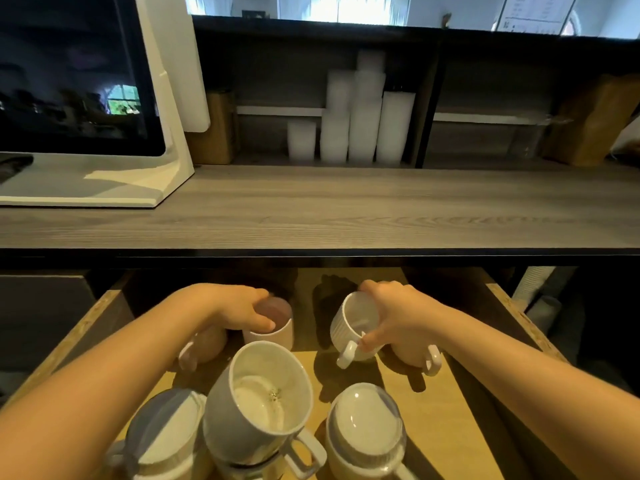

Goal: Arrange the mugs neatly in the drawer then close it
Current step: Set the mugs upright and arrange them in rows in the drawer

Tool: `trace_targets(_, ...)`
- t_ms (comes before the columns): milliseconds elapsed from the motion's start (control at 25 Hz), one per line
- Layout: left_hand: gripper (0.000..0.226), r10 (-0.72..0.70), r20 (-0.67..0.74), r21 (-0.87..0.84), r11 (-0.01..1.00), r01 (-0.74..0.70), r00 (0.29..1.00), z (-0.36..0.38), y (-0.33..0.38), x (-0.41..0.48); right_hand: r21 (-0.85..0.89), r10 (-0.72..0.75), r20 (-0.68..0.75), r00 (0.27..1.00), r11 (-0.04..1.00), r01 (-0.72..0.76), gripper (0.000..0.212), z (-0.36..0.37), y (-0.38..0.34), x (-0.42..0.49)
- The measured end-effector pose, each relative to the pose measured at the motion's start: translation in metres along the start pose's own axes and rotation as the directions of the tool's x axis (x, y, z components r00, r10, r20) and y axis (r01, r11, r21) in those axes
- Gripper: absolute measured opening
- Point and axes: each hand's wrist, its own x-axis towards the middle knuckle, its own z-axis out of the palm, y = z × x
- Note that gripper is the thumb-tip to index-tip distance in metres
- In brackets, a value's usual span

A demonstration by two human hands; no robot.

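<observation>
The wooden drawer (460,407) stands pulled out below the counter, with several mugs in it. My left hand (239,308) grips the rim of a pink mug (275,332) at the back left. A white ribbed mug (353,323) is tilted at the back right, my right hand (391,317) holding it by the rim. Beneath that hand another white mug shows only its handle (434,362). At the front, a grey mug (263,407) leans on stacked mugs. A grey-and-white mug (166,438) and a white mug (365,427) stand beside it.
The grey wood counter (346,209) overhangs the drawer's back. A white screen stand (138,161) sits on it at the left. Stacks of white cups (349,123) fill the shelf behind. A pale mug (204,344) lies under my left wrist.
</observation>
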Motion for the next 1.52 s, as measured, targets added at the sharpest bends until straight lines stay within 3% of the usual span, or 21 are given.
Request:
trace_targets(160, 0.060, -0.010, -0.110, 0.066, 0.998, 0.018, 0.994, 0.014, -0.002, 0.015, -0.057, -0.006, 0.077, 0.997, 0.998, 0.010, 0.076, 0.010, -0.003, 0.030)
trace_targets(400, 0.050, 0.028, -0.164, 0.081, 0.997, -0.015, 0.986, 0.019, -0.006, 0.026, -0.074, -0.032, 0.180, 0.983, 0.996, 0.046, 0.067, 0.020, -0.001, 0.063)
trace_targets(760, 0.037, 0.059, -0.227, 0.042, 0.998, -0.051, 0.972, 0.023, -0.010, 0.030, -0.052, -0.024, 0.290, 0.957, 0.998, 0.041, 0.070, 0.028, 0.001, 0.083)
trace_targets(1160, 0.037, 0.064, -0.200, 0.001, 0.998, -0.065, 0.978, 0.028, -0.011, 0.032, -0.003, -0.057, 0.274, 0.960, 0.998, 0.060, 0.081, 0.018, 0.004, 0.069)
trace_targets(1360, 0.047, 0.130, -0.147, -0.050, 0.989, -0.138, 0.981, 0.018, 0.000, 0.024, -0.106, -0.079, 0.164, 0.983, 0.990, 0.097, 0.066, -0.010, 0.016, 0.031)
trace_targets(1520, 0.056, 0.220, -0.068, 0.033, 0.975, -0.218, 0.973, 0.004, 0.032, 0.011, -0.127, 0.016, 0.168, 0.986, 0.992, 0.006, 0.061, -0.029, 0.043, 0.004)
